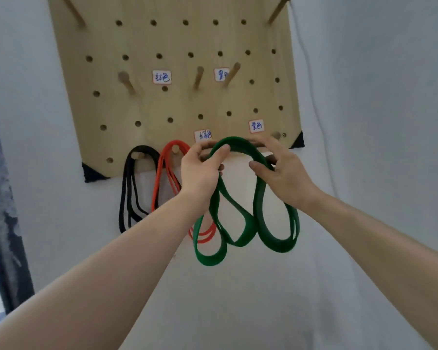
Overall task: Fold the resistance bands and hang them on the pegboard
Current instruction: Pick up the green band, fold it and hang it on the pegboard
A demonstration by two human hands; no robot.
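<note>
A wide green resistance band (240, 218), folded into several hanging loops, is held up in front of the lower edge of the wooden pegboard (177, 102). My left hand (202, 170) grips its top left part, and my right hand (281, 170) grips its top right part. The band's upper arc spans between both hands just below a small white label (202, 135). A black band (133, 188) hangs from a peg at the lower left. Beside it an orange band (170, 178) hangs from its own peg, partly hidden behind my left arm.
Several bare wooden pegs (127, 82) stick out of the board's middle row and top corners. Handwritten white labels (256, 126) are stuck on the board. A peg (276, 135) sits at the lower right. White wall surrounds the board; a dark curtain (0, 198) hangs at the left.
</note>
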